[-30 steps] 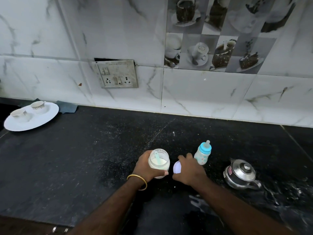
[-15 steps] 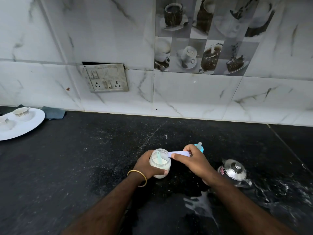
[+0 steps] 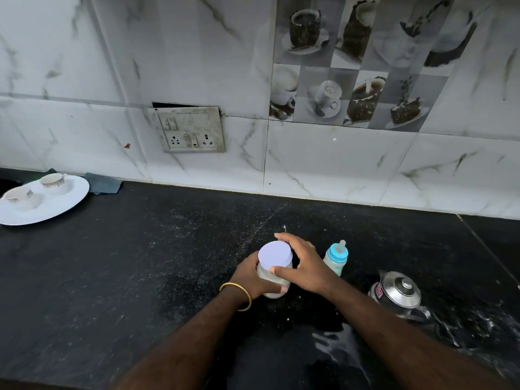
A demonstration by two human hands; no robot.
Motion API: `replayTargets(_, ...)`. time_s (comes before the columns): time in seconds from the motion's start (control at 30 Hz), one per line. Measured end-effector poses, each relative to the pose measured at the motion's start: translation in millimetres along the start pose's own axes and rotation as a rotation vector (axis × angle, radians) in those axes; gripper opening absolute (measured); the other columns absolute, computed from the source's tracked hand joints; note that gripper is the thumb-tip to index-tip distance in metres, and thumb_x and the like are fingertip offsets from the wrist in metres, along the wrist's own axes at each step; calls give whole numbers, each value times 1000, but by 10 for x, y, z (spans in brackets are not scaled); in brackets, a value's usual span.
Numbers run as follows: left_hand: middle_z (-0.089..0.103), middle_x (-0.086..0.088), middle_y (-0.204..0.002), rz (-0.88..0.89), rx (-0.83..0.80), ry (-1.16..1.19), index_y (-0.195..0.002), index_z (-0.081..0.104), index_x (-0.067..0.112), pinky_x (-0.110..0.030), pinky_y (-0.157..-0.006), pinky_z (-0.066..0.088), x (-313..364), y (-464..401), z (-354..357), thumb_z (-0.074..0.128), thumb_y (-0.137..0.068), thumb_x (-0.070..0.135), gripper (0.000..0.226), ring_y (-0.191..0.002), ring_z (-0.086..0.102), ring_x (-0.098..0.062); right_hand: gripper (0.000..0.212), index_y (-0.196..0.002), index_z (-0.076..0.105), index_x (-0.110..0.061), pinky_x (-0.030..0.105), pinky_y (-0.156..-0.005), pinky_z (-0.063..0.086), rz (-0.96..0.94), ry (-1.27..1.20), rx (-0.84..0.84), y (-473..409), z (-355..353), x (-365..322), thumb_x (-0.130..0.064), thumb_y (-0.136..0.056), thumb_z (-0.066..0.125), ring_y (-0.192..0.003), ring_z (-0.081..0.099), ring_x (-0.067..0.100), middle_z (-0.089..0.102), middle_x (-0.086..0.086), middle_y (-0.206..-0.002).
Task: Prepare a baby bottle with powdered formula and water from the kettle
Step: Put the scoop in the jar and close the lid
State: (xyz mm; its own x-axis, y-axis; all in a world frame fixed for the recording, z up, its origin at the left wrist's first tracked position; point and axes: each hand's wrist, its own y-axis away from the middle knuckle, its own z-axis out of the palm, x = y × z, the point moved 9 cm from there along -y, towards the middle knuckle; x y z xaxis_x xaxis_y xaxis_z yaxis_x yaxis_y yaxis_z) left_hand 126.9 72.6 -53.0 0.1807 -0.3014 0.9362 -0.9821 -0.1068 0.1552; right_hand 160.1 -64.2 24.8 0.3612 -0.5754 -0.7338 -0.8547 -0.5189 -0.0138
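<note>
A: What is the room showing?

B: A black speckled counter (image 3: 112,277) is running along a white marble-tiled wall (image 3: 337,170), with a socket plate (image 3: 191,129) set in it and a panel of coffee-cup picture tiles (image 3: 351,66) to its right. At the far left a white plate (image 3: 70,201) is carrying two small cups (image 3: 53,180), and a folded grey cloth (image 3: 104,182) is lying just behind it. Pale streaks are showing on the counter near the front right.

A: And the hands?

B: The left hand (image 3: 250,277), a gold bangle (image 3: 237,295) on its wrist, is gripping the glass jar of powder (image 3: 273,282) from the side, fingers curled round it. The right hand (image 3: 305,266) is pinching the white lid (image 3: 275,254) — thumb at the near rim, fingers over the far rim — and the lid is sitting flat on the jar's mouth.

A: Where are the other pieces sitting?

B: The baby bottle (image 3: 334,258), blue collar and teat on, is standing upright just right of the right hand; the steel kettle (image 3: 396,294), lid on, is standing farther right and nearer.

A: What is differing from half a second ago?

B: Then the lid was being held edge-on beside the open jar, its scoop visible inside — now it is covering the mouth.
</note>
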Motion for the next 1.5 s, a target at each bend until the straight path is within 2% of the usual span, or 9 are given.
replayTargets(0.13,65,15,-117,5,23,-18,-121,58,37,-30,-93,52,20,-4,-13,93,-40,38,88,-110,60,-6,78,-142,42,-42,32,-111,32,-36,67,-28,17,68,8,-37,-74,79,-131,35,8,45,-18,-142)
replayTargets(0.4,64,16,-111,-27,31,-41,-116,57,38,-19,-78,48,16,14,-23,96,-40,39,85,-104,59,-2,95,-150,28,-42,43,-104,35,-48,464,-215,-121,110,-87,-47,-67,73,-124,36,18,39,-6,-137)
replayTargets(0.53,65,15,-108,-30,31,-27,-113,58,37,-15,-74,48,12,22,-24,96,-40,33,82,-101,59,-1,79,-135,45,-37,40,-92,40,-116,670,-371,-241,167,-282,-46,-64,77,-113,44,21,44,-2,-121)
replayTargets(0.6,66,14,-107,-36,37,-15,-110,60,35,-18,-75,51,-2,17,-31,97,-38,31,81,-100,61,-3,69,-124,50,-35,40,-84,46,-168,745,-450,-278,205,-405,-40,-62,81,-108,50,24,46,-1,-116)
replayTargets(0.8,70,8,-110,-38,60,-2,-114,65,28,-31,-86,57,-35,2,-39,97,-35,31,86,-101,66,-9,66,-131,52,-39,44,-89,51,-312,796,-606,-263,292,-579,-6,-78,74,-116,50,22,49,-3,-124)
replayTargets(1.0,70,9,-109,-32,60,7,-112,63,31,-30,-86,57,-36,4,-41,97,-35,30,84,-102,66,-9,56,-126,52,-40,38,-75,51,-386,837,-565,-237,299,-598,-17,-80,74,-106,55,18,51,-7,-118)
replayTargets(1.3,66,15,-107,-36,29,6,-115,60,32,-10,-68,47,-20,29,-37,98,-42,25,83,-99,62,-1,86,-123,50,-22,37,-70,50,-3,1013,-469,-356,168,-390,-72,-58,74,-87,56,20,61,-1,-115)
replayTargets(1.4,66,16,-105,-33,33,19,-114,58,33,-5,-64,48,-27,30,-35,98,-41,22,84,-96,61,0,91,-137,39,-33,44,-82,53,-102,911,-584,-284,212,-454,-46,-61,87,-111,55,22,50,-3,-129)
replayTargets(1.5,68,11,-110,-34,40,33,-118,60,30,-11,-71,50,-64,25,-32,99,-40,21,88,-101,64,-5,76,-136,42,-42,44,-83,54,-245,923,-632,-247,271,-572,-25,-74,82,-115,55,22,50,-3,-128)
